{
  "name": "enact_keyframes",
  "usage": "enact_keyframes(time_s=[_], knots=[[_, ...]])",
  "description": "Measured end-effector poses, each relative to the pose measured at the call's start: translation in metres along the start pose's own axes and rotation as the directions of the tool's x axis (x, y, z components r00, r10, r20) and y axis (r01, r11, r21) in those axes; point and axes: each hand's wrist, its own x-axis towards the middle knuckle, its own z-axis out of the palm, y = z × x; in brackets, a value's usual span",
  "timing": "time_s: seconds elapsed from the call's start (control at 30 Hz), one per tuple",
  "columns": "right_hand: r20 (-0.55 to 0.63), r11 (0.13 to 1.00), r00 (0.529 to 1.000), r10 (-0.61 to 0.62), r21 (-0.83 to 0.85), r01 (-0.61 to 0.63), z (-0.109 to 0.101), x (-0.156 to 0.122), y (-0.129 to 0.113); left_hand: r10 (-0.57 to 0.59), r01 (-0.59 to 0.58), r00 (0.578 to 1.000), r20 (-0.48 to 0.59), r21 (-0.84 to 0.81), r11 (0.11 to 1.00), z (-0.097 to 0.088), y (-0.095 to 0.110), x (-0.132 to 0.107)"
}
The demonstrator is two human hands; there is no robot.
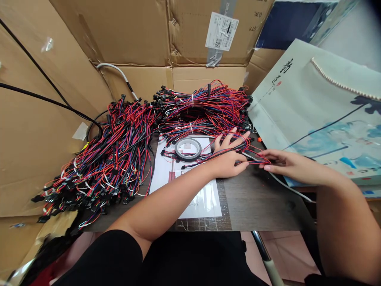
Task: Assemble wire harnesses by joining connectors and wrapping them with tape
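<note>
My left hand (230,155) rests on the dark table (256,202), fingers spread over a small bundle of red, blue and black wires (250,153), thumb pinching it. My right hand (281,163) lies to the right, fingertips gripping the same bundle's end. A roll of tape (188,149) lies just left of my left hand on a white laminated sheet (205,200). A grey cable (282,183) runs under my right hand.
A large heap of wire harnesses (113,159) covers the table's left side and another heap (205,109) lies at the back. Cardboard boxes (139,35) wall the left and back. A printed paper bag (324,115) leans at the right.
</note>
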Motion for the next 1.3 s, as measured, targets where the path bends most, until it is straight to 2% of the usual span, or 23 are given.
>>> enact_keyframes(time_s=[0.07, 0.17, 0.3, 0.37, 0.43, 0.5, 0.57, 0.6, 0.83, 1.0, 1.07, 1.13, 1.3], knots=[[-0.017, 1.0, 1.0, 0.002, 0.001, -0.002, 0.003, -0.005, 0.001, -0.009, 0.009, 1.0, -0.002, 0.002, 1.0, 0.0, 0.0, 0.0], [-0.101, 0.986, 0.994, 0.034, -0.158, -0.049, 0.01, -0.008, 0.0, -0.005, 0.005, 1.0, 0.009, -0.002, 1.0, -0.001, 0.0, 0.0], [-0.193, 0.939, 0.979, -0.059, -0.343, -0.011, 0.016, -0.006, 0.0, 0.001, -0.001, 1.0, 0.017, -0.001, 1.0, 0.001, -0.002, 0.0], [-0.241, 0.916, 0.968, -0.067, -0.4, -0.036, 0.018, -0.007, 0.0, -0.016, 0.016, 1.0, 0.005, 0.007, 1.0, 0.003, -0.003, 0.0], [-0.379, 0.879, 0.925, -0.028, -0.45, -0.158, 0.018, -0.01, -0.001, -0.024, 0.024, 1.0, -0.004, 0.018, 1.0, 0.006, -0.004, 0.0], [-0.545, 0.821, 0.839, -0.015, -0.486, -0.301, 0.018, -0.011, -0.004, -0.011, 0.012, 1.0, -0.004, 0.026, 1.0, 0.008, -0.005, 0.0], [-0.621, 0.767, 0.783, -0.032, -0.518, -0.379, 0.018, -0.008, -0.007, 0.005, -0.006, 1.0, 0.006, 0.024, 1.0, 0.008, -0.005, 0.0], [-0.625, 0.754, 0.78, -0.04, -0.531, -0.387, 0.018, -0.005, -0.008, 0.008, -0.009, 1.0, 0.01, 0.019, 1.0, 0.008, -0.005, 0.0], [-0.575, 0.82, 0.814, -0.087, -0.506, -0.269, 0.012, 0.015, -0.018, 0.057, -0.058, 0.996, 0.073, 0.0, 0.998, 0.007, -0.006, -0.001], [-0.456, 0.885, 0.885, -0.094, -0.445, -0.136, 0.01, 0.009, -0.027, 0.056, -0.056, 0.996, 0.076, -0.01, 0.998, 0.008, -0.007, -0.002], [-0.417, 0.845, 0.907, -0.057, -0.503, -0.178, 0.012, 0.009, -0.026, 0.071, -0.07, 0.995, 0.069, -0.005, 0.998, 0.007, -0.007, -0.002], [-0.391, 0.766, 0.92, -0.017, -0.596, -0.24, 0.015, 0.012, -0.021, 0.099, -0.099, 0.994, 0.054, -0.01, 0.995, 0.004, -0.005, -0.002], [-0.406, 0.557, 0.911, -0.068, -0.773, -0.302, 0.026, 0.021, -0.009, 0.097, -0.097, 0.995, 0.002, -0.075, 0.992, -0.005, 0.001, -0.002]])
